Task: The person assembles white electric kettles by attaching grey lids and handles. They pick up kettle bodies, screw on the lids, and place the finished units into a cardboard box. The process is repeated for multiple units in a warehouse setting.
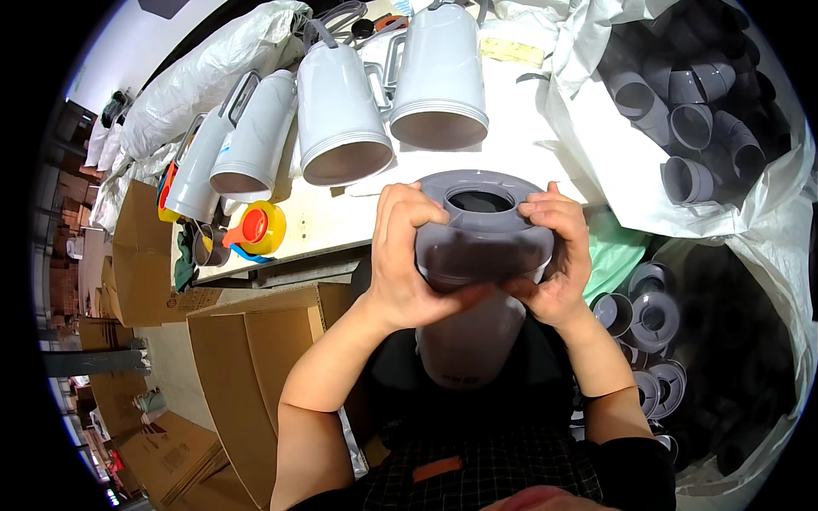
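My left hand (399, 260) and my right hand (559, 255) grip opposite sides of a dark grey round plastic collar (481, 243) with a wide hole in its middle. Fingers of both hands curl over its upper rim, while the thumbs press at the near side. Directly below the collar is a lighter grey cylindrical plastic body (469, 345), at my lap. Whether the two parts are joined cannot be seen, since my thumbs and the collar cover that place. Beyond my hands, several grey jug-like housings with handles (345, 119) lie on the table, wide ends facing me.
At the right, one white bag (588, 119) holds grey pipe elbows, and a lower one holds grey rings (654, 317) and tubes. Yellow and red tape rolls (271, 232) lie at the table's left edge. An open cardboard box (247, 366) stands at my left.
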`<state>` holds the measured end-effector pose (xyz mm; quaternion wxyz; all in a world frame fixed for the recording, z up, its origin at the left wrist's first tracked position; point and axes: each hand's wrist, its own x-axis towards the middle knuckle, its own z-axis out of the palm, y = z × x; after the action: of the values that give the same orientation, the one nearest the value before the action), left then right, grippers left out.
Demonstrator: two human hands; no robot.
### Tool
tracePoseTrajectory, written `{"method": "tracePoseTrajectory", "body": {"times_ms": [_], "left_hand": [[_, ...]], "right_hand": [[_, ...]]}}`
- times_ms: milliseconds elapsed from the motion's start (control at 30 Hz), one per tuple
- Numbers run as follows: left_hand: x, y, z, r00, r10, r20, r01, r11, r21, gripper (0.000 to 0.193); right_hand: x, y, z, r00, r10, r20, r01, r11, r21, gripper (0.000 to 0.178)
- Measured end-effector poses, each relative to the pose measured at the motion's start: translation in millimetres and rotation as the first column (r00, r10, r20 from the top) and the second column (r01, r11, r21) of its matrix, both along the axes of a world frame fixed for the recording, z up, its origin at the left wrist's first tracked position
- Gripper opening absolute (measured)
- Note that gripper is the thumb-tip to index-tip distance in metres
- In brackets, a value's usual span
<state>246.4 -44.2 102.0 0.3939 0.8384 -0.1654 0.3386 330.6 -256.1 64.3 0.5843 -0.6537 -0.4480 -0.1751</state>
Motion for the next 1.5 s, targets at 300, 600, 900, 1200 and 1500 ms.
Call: {"method": "tracePoseTrajectory", "body": {"times_ms": [300, 600, 900, 1200, 1500], "left_hand": [[27.6, -31.1, -11.4, 0.999, 0.014, -0.038, -0.024, 0.958, -0.286, 0.031], [-106.8, 29.4, -66.8, -0.114, -0.057, -0.992, -0.272, 0.962, -0.024, 0.023], [172.6, -36.0, -110.9, 0.777, 0.104, -0.621, -0.447, 0.786, -0.427, 0.016], [207.2, -14.1, -144.8, 0.841, 0.364, -0.4, -0.275, 0.925, 0.263, 0.013], [231.5, 7.3, -131.3, 0.832, 0.083, -0.549, -0.37, 0.819, -0.438, 0.021]], "right_hand": [[-27.4, 8.9, 50.0, 0.96, -0.278, 0.041, 0.28, 0.932, -0.231, 0.057], [21.6, -117.5, -26.9, 0.491, 0.835, -0.249, -0.138, 0.357, 0.924, 0.036], [47.4, -75.1, -52.3, 0.265, 0.955, -0.137, -0.114, 0.172, 0.979, 0.036], [74.3, -79.0, -58.0, 0.299, 0.947, -0.116, -0.073, 0.144, 0.987, 0.035], [107.0, -15.7, -93.2, 0.177, 0.468, -0.866, -0.299, 0.864, 0.406, 0.035]]}}
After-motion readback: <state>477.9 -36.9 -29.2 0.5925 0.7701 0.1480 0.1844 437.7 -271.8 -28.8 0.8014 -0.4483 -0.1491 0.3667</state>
